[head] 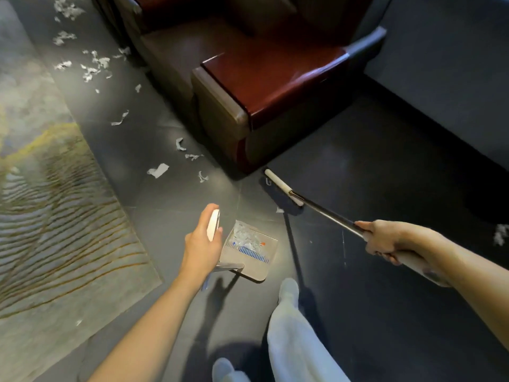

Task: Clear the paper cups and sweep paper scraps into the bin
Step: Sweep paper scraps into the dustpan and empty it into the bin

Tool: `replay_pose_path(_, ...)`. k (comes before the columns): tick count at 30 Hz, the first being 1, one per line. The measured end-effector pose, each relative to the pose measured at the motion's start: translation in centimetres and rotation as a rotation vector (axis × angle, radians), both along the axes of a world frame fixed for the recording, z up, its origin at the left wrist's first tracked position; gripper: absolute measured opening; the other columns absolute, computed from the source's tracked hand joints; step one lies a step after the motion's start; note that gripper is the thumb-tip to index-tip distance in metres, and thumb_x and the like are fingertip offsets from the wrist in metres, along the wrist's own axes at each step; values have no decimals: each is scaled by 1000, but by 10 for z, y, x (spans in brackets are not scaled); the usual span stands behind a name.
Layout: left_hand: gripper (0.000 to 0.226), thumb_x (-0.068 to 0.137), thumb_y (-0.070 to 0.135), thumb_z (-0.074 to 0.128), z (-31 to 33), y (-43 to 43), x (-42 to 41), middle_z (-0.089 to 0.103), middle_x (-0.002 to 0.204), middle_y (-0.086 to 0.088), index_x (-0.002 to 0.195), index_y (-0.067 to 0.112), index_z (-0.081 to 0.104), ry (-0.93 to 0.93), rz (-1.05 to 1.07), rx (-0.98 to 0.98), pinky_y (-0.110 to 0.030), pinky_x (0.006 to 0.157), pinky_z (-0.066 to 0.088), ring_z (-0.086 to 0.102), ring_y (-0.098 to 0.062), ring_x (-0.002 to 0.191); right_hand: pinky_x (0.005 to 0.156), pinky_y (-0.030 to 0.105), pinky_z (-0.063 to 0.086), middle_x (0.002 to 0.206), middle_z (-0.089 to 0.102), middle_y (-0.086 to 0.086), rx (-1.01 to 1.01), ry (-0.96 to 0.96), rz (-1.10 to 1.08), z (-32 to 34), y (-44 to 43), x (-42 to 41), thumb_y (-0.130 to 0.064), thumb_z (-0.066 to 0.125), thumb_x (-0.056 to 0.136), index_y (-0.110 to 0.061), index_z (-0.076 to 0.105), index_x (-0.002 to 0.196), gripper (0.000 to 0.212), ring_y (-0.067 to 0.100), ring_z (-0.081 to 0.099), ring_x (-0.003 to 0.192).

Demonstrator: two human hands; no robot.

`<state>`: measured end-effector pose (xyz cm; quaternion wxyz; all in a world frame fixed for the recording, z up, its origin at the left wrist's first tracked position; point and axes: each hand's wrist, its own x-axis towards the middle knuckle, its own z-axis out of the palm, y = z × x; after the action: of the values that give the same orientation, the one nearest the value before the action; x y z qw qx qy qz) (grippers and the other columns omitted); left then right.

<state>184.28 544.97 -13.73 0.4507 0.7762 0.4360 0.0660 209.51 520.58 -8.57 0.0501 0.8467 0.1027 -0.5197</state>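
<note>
I observe the left hand (202, 241) reaching forward, short of the armchair (275, 86). Its fingers are wrapped round the white grip (213, 224) of an upright handle that runs down to the dustpan (256, 267). The right hand (385, 238) is held out to the right of the armchair's near corner, fist clamped on the broom (327, 215). The shaft slants down towards that corner.

The brush head (283, 190) lies on the floor (371, 166) just beside the armchair's base, apparently not touching it. To the armchair's right the dark floor is open up to the wall. To its left, a strip of floor runs between the armchair and the edge of the rug (55, 202).

The paper scraps (158, 170) are small, white, torn and crumpled. They trail along that strip past the armchair's left side. One piece lies against the brush head and another lies far to the armchair's right. A heap of scraps already sits in the dustpan, which rests on the floor in front of the armchair. A pale trouser leg (292, 340) stands just behind it.
</note>
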Motion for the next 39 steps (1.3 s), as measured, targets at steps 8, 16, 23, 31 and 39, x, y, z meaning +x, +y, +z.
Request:
replay_pose_path(8, 47, 97, 21, 47, -2, 13, 107, 54, 83, -4, 120, 60, 36, 48, -6, -23, -31, 62, 42, 54, -28, 78, 45, 26, 46, 55, 56, 6, 27, 50, 7, -42, 56, 121, -5, 62, 86, -16, 29, 149, 71, 13, 50, 45)
replay_pose_path(16, 50, 96, 21, 51, -5, 30, 123, 60, 101, -1, 116, 65, 37, 72, -46, 9, -28, 73, 38, 53, -23, 90, 51, 9, 49, 138, 50, 13, 83, 165, 235, -77, 62, 66, 0, 51, 87, -14, 13, 154, 79, 18, 61, 78)
replay_pose_path(23, 49, 94, 17, 51, -2, 28, 125, 60, 102, -4, 115, 60, 41, 8, -105, 21, -36, 76, 45, 54, -31, 91, 39, 19, 41, 80, 54, 3, 87, 384, -103, -34, 7, 25, -3, 48, 90, -45, 19, 148, 76, 7, 44, 42)
replay_pose_path(31, 50, 95, 16, 50, 11, 12, 92, 59, 104, -7, 115, 60, 39, -17, -310, 0, -47, 85, 51, 57, -39, 93, 38, 21, 40, 66, 53, 6, 165, 239, -475, 4, -62, -34, 1, 52, 87, -49, 30, 142, 78, 9, 43, 39)
replay_pose_path(39, 49, 96, 19, 49, 11, -1, 71, 60, 85, -8, 115, 62, 36, 14, -477, -1, -29, 61, 46, 59, -23, 72, 38, 22, 41, 70, 54, 9, 145, 158, -616, 6, -115, -83, 1, 52, 89, -42, 25, 148, 77, 9, 45, 38)
